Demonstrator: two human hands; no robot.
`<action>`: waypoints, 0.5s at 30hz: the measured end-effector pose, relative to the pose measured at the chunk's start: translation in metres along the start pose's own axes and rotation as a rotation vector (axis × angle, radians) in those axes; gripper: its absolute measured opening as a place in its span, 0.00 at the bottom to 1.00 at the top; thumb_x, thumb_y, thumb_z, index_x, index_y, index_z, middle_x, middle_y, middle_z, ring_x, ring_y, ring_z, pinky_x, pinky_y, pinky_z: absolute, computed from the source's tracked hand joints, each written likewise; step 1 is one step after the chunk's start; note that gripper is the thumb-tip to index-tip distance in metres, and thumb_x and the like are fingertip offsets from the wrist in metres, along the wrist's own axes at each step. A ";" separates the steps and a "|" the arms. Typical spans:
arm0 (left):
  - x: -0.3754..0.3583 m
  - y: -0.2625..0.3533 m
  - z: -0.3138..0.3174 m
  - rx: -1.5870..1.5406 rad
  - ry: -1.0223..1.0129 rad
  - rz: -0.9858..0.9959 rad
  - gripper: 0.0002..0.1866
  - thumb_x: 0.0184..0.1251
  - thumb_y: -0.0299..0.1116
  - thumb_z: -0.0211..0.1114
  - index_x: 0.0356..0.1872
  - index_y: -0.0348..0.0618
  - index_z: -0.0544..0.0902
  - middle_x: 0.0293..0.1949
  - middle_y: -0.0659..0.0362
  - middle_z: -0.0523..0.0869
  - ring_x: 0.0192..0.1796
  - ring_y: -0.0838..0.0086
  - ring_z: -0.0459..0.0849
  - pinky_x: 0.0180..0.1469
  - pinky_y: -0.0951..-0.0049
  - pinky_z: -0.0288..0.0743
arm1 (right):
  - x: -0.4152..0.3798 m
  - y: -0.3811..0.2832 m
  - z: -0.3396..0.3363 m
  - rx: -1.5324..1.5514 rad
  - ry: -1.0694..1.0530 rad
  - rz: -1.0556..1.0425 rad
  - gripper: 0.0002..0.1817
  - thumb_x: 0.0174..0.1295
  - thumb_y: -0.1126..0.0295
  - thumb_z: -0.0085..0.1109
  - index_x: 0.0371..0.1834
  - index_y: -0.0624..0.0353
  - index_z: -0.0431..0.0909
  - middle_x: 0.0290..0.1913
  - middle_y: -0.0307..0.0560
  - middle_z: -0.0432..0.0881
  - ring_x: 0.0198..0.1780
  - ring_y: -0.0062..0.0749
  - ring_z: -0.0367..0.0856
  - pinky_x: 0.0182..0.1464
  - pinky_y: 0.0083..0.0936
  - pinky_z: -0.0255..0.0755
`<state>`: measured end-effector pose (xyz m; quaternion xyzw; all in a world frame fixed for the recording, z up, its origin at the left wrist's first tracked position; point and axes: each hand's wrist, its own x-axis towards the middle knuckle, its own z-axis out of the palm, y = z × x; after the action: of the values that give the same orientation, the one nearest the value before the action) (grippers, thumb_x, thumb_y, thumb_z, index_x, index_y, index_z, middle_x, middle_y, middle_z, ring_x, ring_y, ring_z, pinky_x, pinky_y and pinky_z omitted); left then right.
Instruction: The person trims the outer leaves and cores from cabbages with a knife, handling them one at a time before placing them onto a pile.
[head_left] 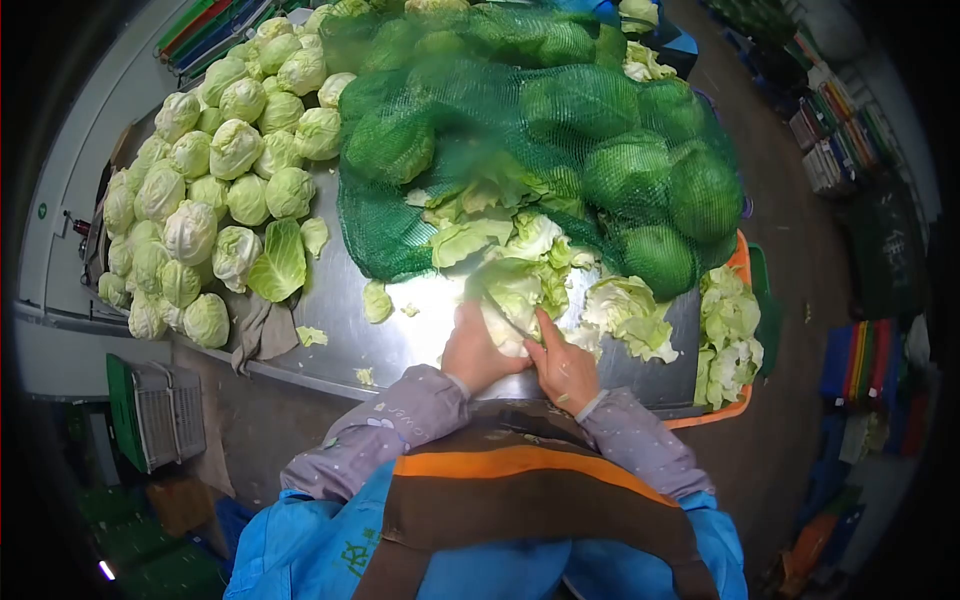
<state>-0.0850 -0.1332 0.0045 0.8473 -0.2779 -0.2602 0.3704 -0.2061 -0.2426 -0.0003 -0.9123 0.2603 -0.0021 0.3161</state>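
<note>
On the metal table (pixel 410 345), close to my body, a pale green cabbage (pixel 505 335) sits between my two hands. My left hand (pixel 478 352) is closed around its left and near side. At its right side, my right hand (pixel 564 370) grips what looks like a knife (pixel 512 318), whose thin blade lies across the cabbage; the handle is hidden in my fingers. Loose cabbage leaves (pixel 530 240) are heaped just beyond the cabbage. More cut-off leaves (pixel 630 315) lie to the right of my right hand.
Trimmed cabbages (pixel 235 150) are piled at the left. A green mesh sack (pixel 480 120) of whole cabbages covers the back. At the right edge, an orange crate (pixel 742 395) holds leaves. A grey cloth (pixel 265 335) hangs over the front left edge.
</note>
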 end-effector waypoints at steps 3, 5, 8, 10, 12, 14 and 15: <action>-0.007 0.001 0.002 0.017 -0.016 0.023 0.56 0.32 0.39 0.80 0.64 0.33 0.54 0.53 0.38 0.69 0.55 0.47 0.73 0.55 0.58 0.71 | 0.005 -0.003 -0.008 0.065 -0.082 0.086 0.29 0.68 0.53 0.44 0.67 0.58 0.61 0.33 0.65 0.81 0.35 0.61 0.80 0.38 0.48 0.72; -0.007 0.003 0.005 0.008 0.027 0.029 0.58 0.32 0.38 0.81 0.65 0.33 0.53 0.54 0.38 0.68 0.56 0.46 0.72 0.56 0.59 0.71 | 0.021 0.023 0.026 0.327 0.176 0.053 0.27 0.68 0.53 0.42 0.63 0.60 0.66 0.32 0.67 0.81 0.35 0.62 0.80 0.39 0.48 0.72; -0.009 -0.008 0.006 0.040 0.044 0.034 0.55 0.32 0.45 0.80 0.62 0.30 0.57 0.54 0.37 0.68 0.54 0.46 0.74 0.54 0.60 0.74 | 0.022 0.009 0.009 0.275 0.054 0.178 0.27 0.65 0.52 0.48 0.60 0.59 0.70 0.28 0.67 0.80 0.35 0.63 0.80 0.40 0.48 0.72; -0.013 -0.008 0.007 0.068 0.058 0.057 0.56 0.32 0.44 0.80 0.63 0.30 0.56 0.54 0.37 0.68 0.55 0.46 0.73 0.56 0.60 0.72 | 0.020 0.002 -0.003 0.210 0.081 0.153 0.26 0.62 0.54 0.53 0.57 0.62 0.71 0.28 0.66 0.80 0.34 0.61 0.80 0.38 0.45 0.73; -0.019 -0.020 0.011 0.058 0.085 0.109 0.56 0.31 0.43 0.81 0.63 0.30 0.56 0.54 0.37 0.68 0.55 0.47 0.73 0.56 0.60 0.72 | 0.032 0.011 -0.001 0.105 0.131 0.118 0.24 0.55 0.58 0.63 0.49 0.62 0.74 0.27 0.62 0.81 0.31 0.59 0.81 0.34 0.44 0.73; -0.022 -0.032 0.007 0.066 0.121 0.177 0.56 0.31 0.42 0.81 0.63 0.31 0.56 0.53 0.38 0.68 0.55 0.48 0.73 0.57 0.60 0.71 | 0.046 0.023 0.010 0.024 0.123 0.138 0.22 0.54 0.58 0.63 0.48 0.60 0.74 0.27 0.62 0.81 0.31 0.59 0.81 0.35 0.45 0.74; -0.027 -0.037 0.004 0.015 0.069 0.180 0.57 0.33 0.40 0.81 0.64 0.31 0.54 0.55 0.40 0.67 0.57 0.51 0.72 0.59 0.61 0.70 | 0.050 0.030 0.018 -0.060 0.117 0.168 0.20 0.54 0.59 0.64 0.46 0.58 0.74 0.27 0.61 0.81 0.31 0.59 0.81 0.35 0.45 0.74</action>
<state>-0.0961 -0.0960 -0.0199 0.8300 -0.3421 -0.1946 0.3952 -0.1737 -0.2759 -0.0398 -0.8947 0.3536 -0.0213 0.2720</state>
